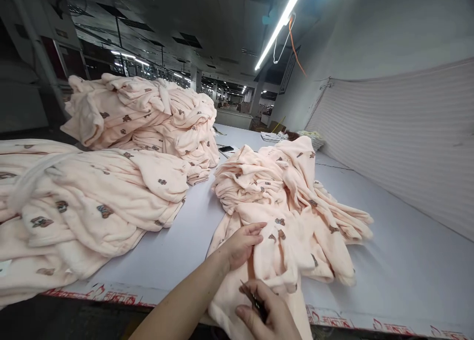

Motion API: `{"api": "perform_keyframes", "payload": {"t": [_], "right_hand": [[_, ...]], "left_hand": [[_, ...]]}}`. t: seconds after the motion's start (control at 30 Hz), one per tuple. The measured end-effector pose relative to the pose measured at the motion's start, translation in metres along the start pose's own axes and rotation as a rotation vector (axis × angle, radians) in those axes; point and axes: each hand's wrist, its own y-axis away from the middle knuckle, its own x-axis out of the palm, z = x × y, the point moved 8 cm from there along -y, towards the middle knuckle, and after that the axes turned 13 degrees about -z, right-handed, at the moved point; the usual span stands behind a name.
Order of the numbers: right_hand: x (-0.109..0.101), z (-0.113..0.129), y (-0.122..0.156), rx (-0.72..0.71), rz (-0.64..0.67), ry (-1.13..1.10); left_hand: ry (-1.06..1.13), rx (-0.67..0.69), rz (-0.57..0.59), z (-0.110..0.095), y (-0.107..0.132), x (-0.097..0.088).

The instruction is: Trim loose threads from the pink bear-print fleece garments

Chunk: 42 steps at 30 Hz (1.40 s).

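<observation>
A pale pink, plush garment (274,256) with small bear prints lies bunched in front of me, hanging over the table's near edge. My left hand (240,247) rests against its left side, fingers stretched out and a little apart on the cloth. No firm grip on the fabric shows there. Closer to me, my right hand (268,313) is closed around small dark thread snips (256,301). Their pointed tip faces up and left, just over the garment and below my left hand. Part of the snips is hidden by my fingers.
More pink garments form a heap (248,177) just beyond my hands. A large pile (148,112) and a nearer one (99,206) stand on the left. A phone (225,148) and papers (272,137) lie farther back on the white table (392,261). A striped sheet (403,142) hangs on the right.
</observation>
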Motion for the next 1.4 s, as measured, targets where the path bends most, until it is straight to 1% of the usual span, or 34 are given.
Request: {"api": "perform_keyframes", "payload": {"t": [0.03,0.07,0.17,0.23,0.27,0.33,0.43,0.5,0.57,0.6,0.63,0.67,0.7,0.77,0.83,0.87,0.9,0.93,1.0,1.03,1.07,1.1,1.17,1.2,1.23,1.3,1.37,1.4], "right_hand": [[-0.001,0.001,-0.004,-0.003,-0.012,-0.017],[-0.008,0.0,-0.01,0.006,-0.053,-0.049],[-0.044,-0.005,-0.035,0.06,-0.283,-0.107],[-0.058,-0.008,-0.051,0.087,-0.35,-0.114],[-0.061,-0.01,-0.059,0.102,-0.356,-0.133],[-0.057,-0.015,-0.075,0.137,-0.321,-0.195],[-0.049,-0.022,-0.09,0.195,-0.253,-0.287],[-0.052,-0.021,-0.091,0.217,-0.27,-0.331],[-0.052,-0.018,-0.081,0.241,-0.309,-0.368],[-0.046,-0.015,-0.072,0.251,-0.29,-0.368],[-0.036,-0.012,-0.061,0.249,-0.248,-0.353],[-0.019,-0.009,-0.048,0.233,-0.156,-0.314],[0.0,-0.004,-0.033,0.179,-0.048,-0.243],[0.034,0.002,-0.006,0.005,0.075,-0.014],[0.056,0.001,0.012,-0.157,0.125,0.257],[0.061,0.0,0.015,-0.223,0.137,0.346],[0.062,0.0,0.014,-0.263,0.137,0.379],[0.057,0.0,0.009,-0.269,0.121,0.355],[0.036,-0.001,-0.009,-0.175,0.064,0.204],[0.025,-0.001,-0.018,-0.109,0.038,0.11],[0.015,-0.001,-0.026,-0.045,0.032,0.023],[0.009,0.0,-0.033,0.011,0.045,-0.053],[0.001,0.003,-0.04,0.105,0.089,-0.176],[-0.002,0.002,-0.043,0.147,0.093,-0.218],[-0.006,0.0,-0.045,0.185,0.075,-0.243],[-0.02,-0.009,-0.05,0.226,-0.025,-0.248],[-0.037,-0.017,-0.056,0.206,-0.122,-0.217],[-0.045,-0.02,-0.059,0.17,-0.144,-0.184]], "left_hand": [[0.004,0.002,-0.003,-0.003,0.004,-0.003],[0.006,-0.001,-0.003,-0.006,0.009,-0.006],[0.011,-0.027,0.017,-0.011,0.024,-0.011],[0.014,-0.034,0.036,-0.012,0.032,-0.011],[0.01,-0.035,0.043,-0.011,0.035,-0.011],[-0.009,-0.029,0.049,-0.008,0.037,-0.011],[-0.053,0.001,0.026,-0.007,0.032,-0.012],[-0.064,0.03,-0.016,-0.008,0.022,-0.016],[-0.054,0.05,-0.055,-0.009,0.012,-0.019],[-0.047,0.053,-0.067,-0.009,0.007,-0.02],[-0.041,0.051,-0.073,-0.009,0.003,-0.02],[-0.037,0.045,-0.075,-0.01,0.0,-0.02],[-0.036,0.041,-0.081,-0.013,-0.002,-0.022],[-0.049,0.045,-0.108,-0.021,-0.001,-0.029],[-0.09,0.086,-0.175,-0.035,0.009,-0.045],[-0.123,0.127,-0.232,-0.044,0.018,-0.057],[-0.164,0.18,-0.305,-0.052,0.03,-0.071],[-0.212,0.24,-0.386,-0.059,0.044,-0.085],[-0.311,0.349,-0.546,-0.064,0.077,-0.108],[-0.367,0.38,-0.591,-0.06,0.092,-0.113],[-0.425,0.401,-0.614,-0.053,0.105,-0.114],[-0.5,0.416,-0.617,-0.043,0.114,-0.11],[-0.742,0.523,-0.606,-0.029,0.124,-0.092],[-0.841,0.567,-0.598,-0.023,0.124,-0.08],[-0.932,0.606,-0.589,-0.018,0.122,-0.07],[-1.061,0.643,-0.554,-0.012,0.113,-0.052],[-1.162,0.651,-0.461,-0.008,0.102,-0.04],[-1.193,0.662,-0.431,-0.007,0.099,-0.036]]}}
